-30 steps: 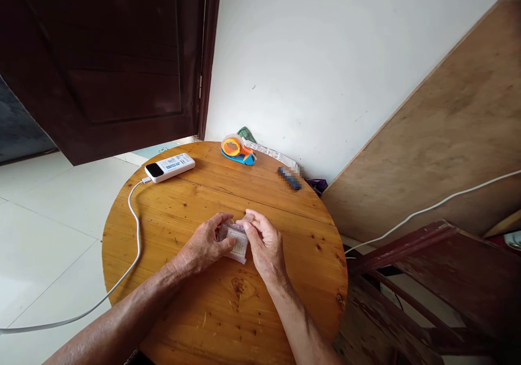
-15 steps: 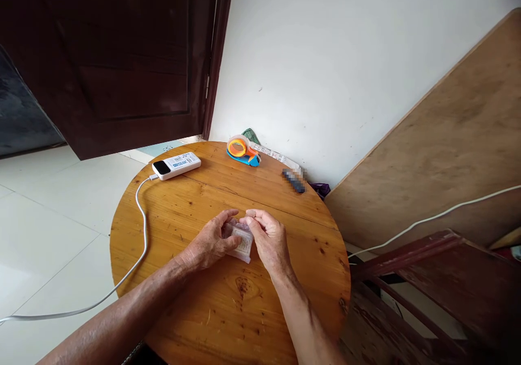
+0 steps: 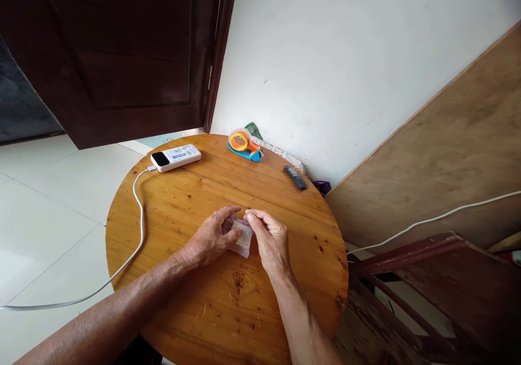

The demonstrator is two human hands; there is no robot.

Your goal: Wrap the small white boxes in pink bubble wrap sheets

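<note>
A small flat packet in clear, pinkish plastic wrap (image 3: pixel 243 239) lies near the middle of the round wooden table (image 3: pixel 191 311), with a pale printed piece visible inside. My left hand (image 3: pixel 211 237) grips its left side, thumb pressed on top and fingers around the far edge. At the packet's far right corner, my right hand (image 3: pixel 271 240) is closed, thumb and forefinger pinched together at the edge of the wrap. Whatever sits between those fingertips is too small to make out clearly.
A white power bank (image 3: pixel 176 158) with a white cable (image 3: pixel 141 213) rests at the table's far left. Toward the back stand an orange and blue tape dispenser (image 3: pixel 245 145) and a dark blurred object (image 3: pixel 295 177). A wooden board (image 3: pixel 439 137) leans at the right.
The view has shifted slightly. My right hand stays pinched at the packet's far corner, its fingertips a little further from the left fingers. My left hand keeps its hold.
</note>
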